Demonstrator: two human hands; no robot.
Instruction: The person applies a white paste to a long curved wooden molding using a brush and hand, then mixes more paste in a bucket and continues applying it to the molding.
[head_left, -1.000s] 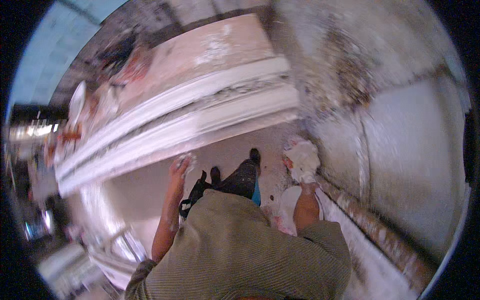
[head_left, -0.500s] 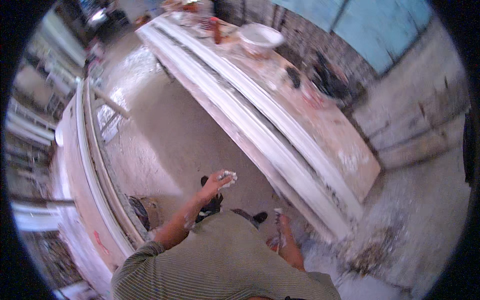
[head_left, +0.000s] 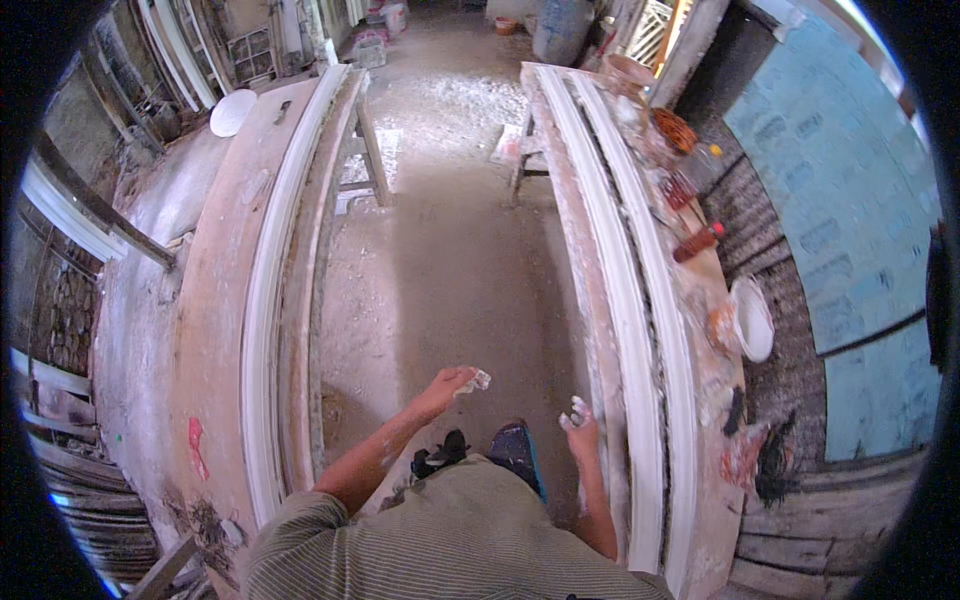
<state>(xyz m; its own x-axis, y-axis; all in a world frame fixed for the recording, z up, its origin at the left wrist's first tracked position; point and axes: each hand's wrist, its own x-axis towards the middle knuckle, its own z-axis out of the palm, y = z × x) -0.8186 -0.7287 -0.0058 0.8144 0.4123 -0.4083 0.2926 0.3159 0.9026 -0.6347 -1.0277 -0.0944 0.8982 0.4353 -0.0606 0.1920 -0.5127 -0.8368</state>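
Note:
My left hand is closed on a small, crumpled whitish wad, perhaps a plaster-smeared rag, above the floor between two long benches. White-coated fingertips show on my right hand, its fingers apart and slightly bent, with nothing seen in them. That hand is nearest the right bench, where two long white moulding strips run side by side. Along the left bench lies another long white moulding strip. White smears mark my forearms.
On the right bench stand a white bowl, a reddish bottle and an orange basket. The left bench carries a white round dish and a red scrap. A blue barrel stands far ahead.
My view has swung round to the right bench's length, so the benches now flank me on both sides. My left hand still holds the whitish wad; my right fingers show more clearly.

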